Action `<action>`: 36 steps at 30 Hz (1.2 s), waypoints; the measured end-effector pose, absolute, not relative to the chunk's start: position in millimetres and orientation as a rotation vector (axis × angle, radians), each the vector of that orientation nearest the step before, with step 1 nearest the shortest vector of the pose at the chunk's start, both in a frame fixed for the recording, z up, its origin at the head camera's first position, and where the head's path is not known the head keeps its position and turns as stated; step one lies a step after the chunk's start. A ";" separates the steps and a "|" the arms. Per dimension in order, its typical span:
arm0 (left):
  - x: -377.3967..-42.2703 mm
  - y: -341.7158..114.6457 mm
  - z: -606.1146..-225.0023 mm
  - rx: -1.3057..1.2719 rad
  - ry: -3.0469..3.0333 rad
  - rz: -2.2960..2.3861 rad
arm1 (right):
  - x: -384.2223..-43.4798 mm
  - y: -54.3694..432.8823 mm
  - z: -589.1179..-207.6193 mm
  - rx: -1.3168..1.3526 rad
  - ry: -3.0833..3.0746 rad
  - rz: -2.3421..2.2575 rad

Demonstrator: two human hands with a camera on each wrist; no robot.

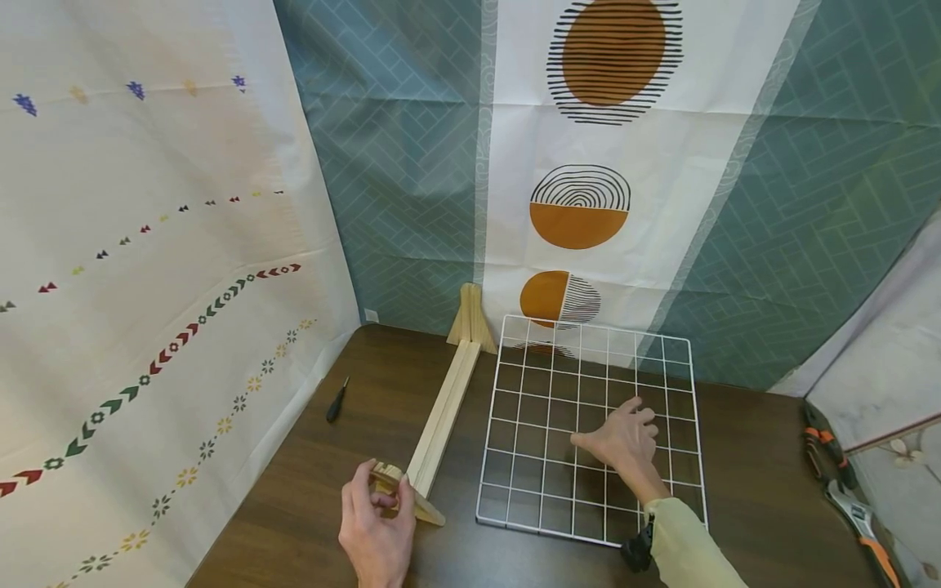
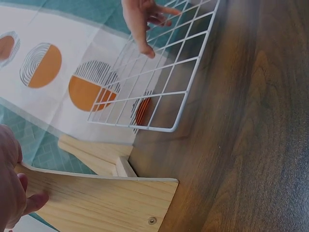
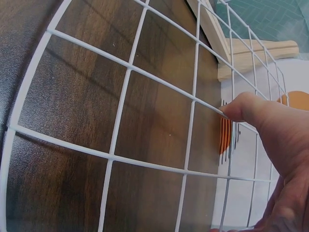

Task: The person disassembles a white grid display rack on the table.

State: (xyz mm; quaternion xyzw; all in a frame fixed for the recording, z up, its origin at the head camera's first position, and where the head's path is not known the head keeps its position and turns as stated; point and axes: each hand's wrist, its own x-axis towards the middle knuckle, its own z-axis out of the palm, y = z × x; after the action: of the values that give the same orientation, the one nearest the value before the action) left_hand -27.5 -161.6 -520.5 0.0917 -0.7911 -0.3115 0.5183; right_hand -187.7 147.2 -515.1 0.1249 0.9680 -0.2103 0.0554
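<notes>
A pale wooden stand (image 1: 444,408), with a long bar between two flared end pieces, lies at the middle left of the table. My left hand (image 1: 378,518) holds its near end piece (image 2: 106,198), thumb and fingers at the upper edge. To the right is a white wire grid (image 1: 544,457), tilted with its far edge raised in front of the curtain. My right hand (image 1: 626,441) grips the grid's wires from above, thumb and fingers spread over several squares. The thumb tip (image 3: 234,110) sits on a wire in the right wrist view.
A small dark-handled screwdriver (image 1: 336,402) lies left of the stand. At the right edge are orange-and-black pliers (image 1: 827,445) and an adjustable wrench (image 1: 858,523). Patterned curtains (image 1: 412,180) hang behind the dark wood table (image 1: 294,506).
</notes>
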 end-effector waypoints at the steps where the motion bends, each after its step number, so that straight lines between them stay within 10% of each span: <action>1: -27.5 -161.6 -520.7 0.221 -1.904 -0.753 | -187.6 147.1 -515.7 0.380 2.938 -0.638; 36: -37.5 -157.5 -520.4 0.251 -1.944 -0.804 | -189.8 141.5 -531.2 0.372 2.913 -0.567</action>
State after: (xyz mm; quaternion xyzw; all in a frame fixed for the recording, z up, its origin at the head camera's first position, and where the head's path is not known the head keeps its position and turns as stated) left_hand -37.5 -157.5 -520.4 0.1035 -0.8001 -0.3311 0.4894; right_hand -189.8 141.5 -531.2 0.1240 0.9712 -0.1892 0.0755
